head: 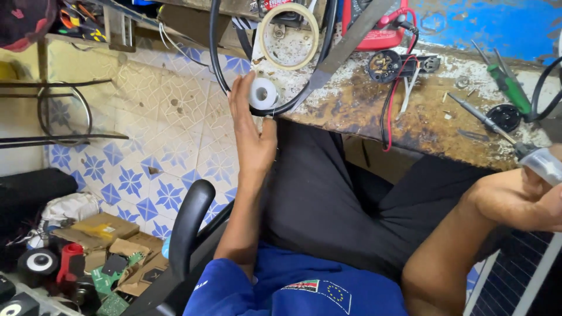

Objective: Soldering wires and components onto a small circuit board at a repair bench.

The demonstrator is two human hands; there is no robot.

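My left hand [253, 137] reaches up to the near edge of a worn, rusty workbench [363, 111]. Its fingers are stretched out and apart, and the fingertips rest beside a small white roll of tape [263, 93] lying at the bench edge. A black cable [214, 58] loops around that roll. At the far right, my right hand [527, 202] is closed around the pale handle of a screwdriver [541, 164]. The thin shaft points up and left over the bench top. My lap, in dark trousers, lies between the two arms.
On the bench lie a large beige tape ring [288, 35], a flat metal file [345, 50], a red multimeter [380, 26], a round black socket part [383, 64] and a green screwdriver [510, 88]. A black chair armrest [187, 225], boxes with circuit boards [111, 257] and a solar panel [515, 275] sit below.
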